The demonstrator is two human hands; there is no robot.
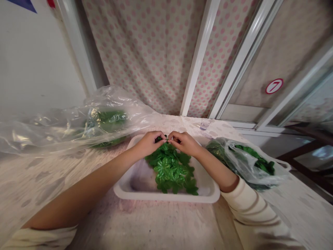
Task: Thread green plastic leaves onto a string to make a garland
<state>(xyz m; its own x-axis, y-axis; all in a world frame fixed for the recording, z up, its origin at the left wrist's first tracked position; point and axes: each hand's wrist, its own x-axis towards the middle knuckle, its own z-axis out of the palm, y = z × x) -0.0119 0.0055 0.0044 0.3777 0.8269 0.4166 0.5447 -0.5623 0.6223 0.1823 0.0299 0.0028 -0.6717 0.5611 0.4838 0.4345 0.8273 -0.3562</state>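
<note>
A white tray (166,198) holds a pile of green artificial leaves (173,168). Over the far end of the pile, my left hand (152,142) is closed in a pinch, thumb against forefinger, on a small green leaf piece (166,138). My right hand (183,142) pinches at the same small piece from the other side, its fingertips almost touching those of my left. The exact part between the fingertips is too small to make out.
A large clear plastic bag (65,121) with green material lies at the left. Another clear bag (243,158) of green leaves stands right of the tray. Beyond the table (145,225) are a dotted curtain (145,45) and white frames (199,59).
</note>
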